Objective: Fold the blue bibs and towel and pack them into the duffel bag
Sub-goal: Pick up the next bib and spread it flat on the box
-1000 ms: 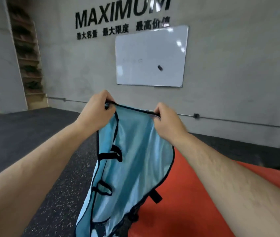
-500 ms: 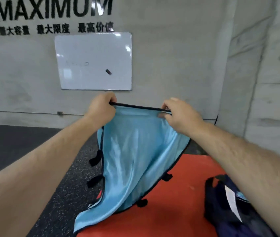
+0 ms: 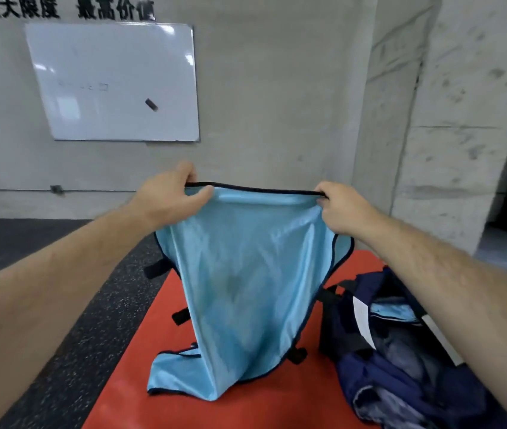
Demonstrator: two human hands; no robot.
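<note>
Left hand (image 3: 173, 198) and right hand (image 3: 340, 205) raised in front, each pinching a top corner of a light blue bib (image 3: 246, 274). Black-trimmed top edge stretched taut between them. Bib hangs down; lower end crumpled on the red mat (image 3: 159, 351). Navy duffel bag (image 3: 400, 366) open on the mat, just right of the bib, some blue fabric visible inside. Whiteboard (image 3: 113, 82) on the concrete wall behind.

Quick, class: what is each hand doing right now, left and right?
Left hand: pinching the top edge of the blue bib.
Right hand: gripping the same edge at its other end.
</note>
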